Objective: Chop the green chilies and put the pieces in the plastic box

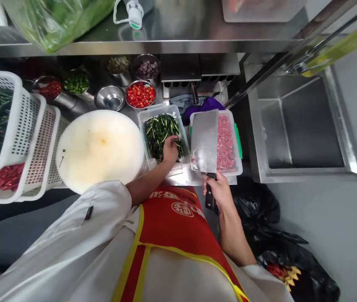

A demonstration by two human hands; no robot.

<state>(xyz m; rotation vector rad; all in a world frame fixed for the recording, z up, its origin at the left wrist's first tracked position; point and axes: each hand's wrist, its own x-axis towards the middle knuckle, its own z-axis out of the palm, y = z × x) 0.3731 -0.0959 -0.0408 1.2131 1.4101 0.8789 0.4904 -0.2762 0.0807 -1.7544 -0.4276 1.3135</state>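
My right hand (219,188) is closed around the black handle of a cleaver (205,138). Its broad blade lies flat over the left part of a clear box of chopped pinkish-red pieces (226,144), hiding some of them. My left hand (170,151) is down in a clear plastic container (183,130), touching the thin dark green pepper strips (159,130). Its fingers curl inward, and what they hold, if anything, is hidden. Left of that container is a round white cutting board (99,147) with a faint yellow stain.
White baskets (29,121) of green and red chilies stack at the left. Metal bowls, one with chopped red chilies (140,95), line the back below a steel shelf (197,46). A purple cloth (203,105) lies behind the boxes. A sink (301,126) and black bags (260,205) are right.
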